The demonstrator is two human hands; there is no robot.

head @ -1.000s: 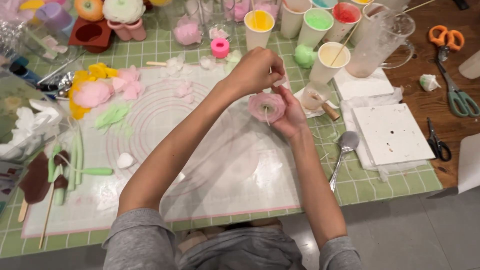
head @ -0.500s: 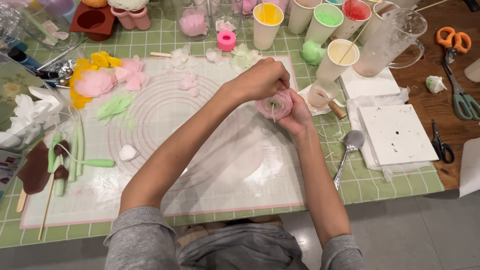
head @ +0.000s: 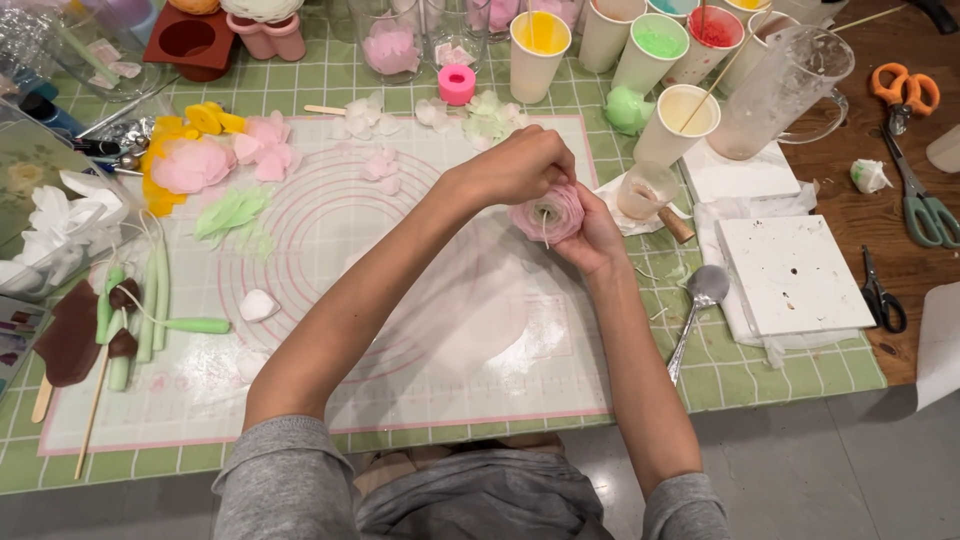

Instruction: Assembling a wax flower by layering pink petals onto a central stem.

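**Pink wax flower in assembly, two-hand grip**

Item: pink layered flower [head: 547, 212], cupped from below in the right hand [head: 590, 235], fingers curled closed around its base. The left hand [head: 520, 165] sits on top, fingertips pinched together on an outer petal at the rim. A thin white wick or stem hangs from the centre.

Step, as judged: pressing petals onto the bloom. The next move likely calls for a light pinch, since the petals look thin and easily creased.

Containers, largest first:
- Clear jug [head: 780, 90], right of the grip; pale residue at the bottom.
- Yellow-filled cup [head: 539, 40], just beyond the grip.
- Green-filled cup [head: 655, 48], beyond and right.
- Cream-filled cup [head: 682, 120] with a stick, near right.
- Small clear cup [head: 645, 190], just beside the right hand; contents unclear.
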